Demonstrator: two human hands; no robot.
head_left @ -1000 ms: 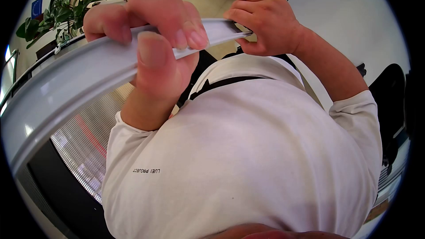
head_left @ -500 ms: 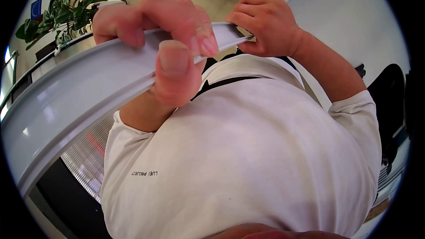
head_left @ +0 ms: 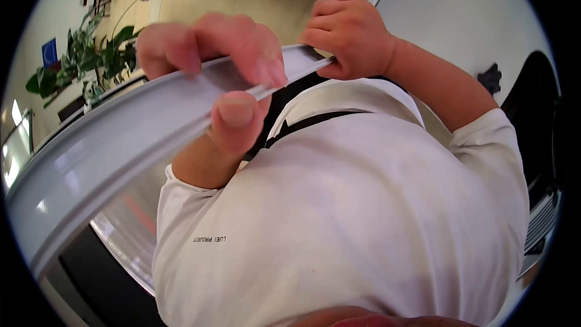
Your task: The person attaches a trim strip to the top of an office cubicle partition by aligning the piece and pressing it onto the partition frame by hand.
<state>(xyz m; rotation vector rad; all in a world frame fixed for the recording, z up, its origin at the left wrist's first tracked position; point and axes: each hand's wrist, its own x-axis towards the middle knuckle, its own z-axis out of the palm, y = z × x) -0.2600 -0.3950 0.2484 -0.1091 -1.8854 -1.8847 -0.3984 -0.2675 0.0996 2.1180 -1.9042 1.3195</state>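
A long, glossy white strip (head_left: pixel 121 127) with a raised rim curves from the lower left to the upper middle. My left hand (head_left: pixel 221 72) is closed on it partway along, fingers curled over its face and thumb at the lower rim. At the strip's far end, my right hand (head_left: pixel 351 35) grips the tip in a closed hold. Its thumb is low, near the rim, and its other fingers are bent over the top. Part of my left palm is hidden behind the strip.
Below the hands is my white shirt (head_left: pixel 339 206). A leafy plant (head_left: pixel 91 54) stands at the upper left. A ribbed translucent panel (head_left: pixel 130 224) and a black surface (head_left: pixel 109 278) lie under the strip. At the right are a pale wall (head_left: pixel 460 18) and a black chair (head_left: pixel 532 109).
My left hand has shifted right along the strip. Its thumb looks farther from the fingers. My right hand and the strip's end are slightly lower and more left, and the background has shifted too.
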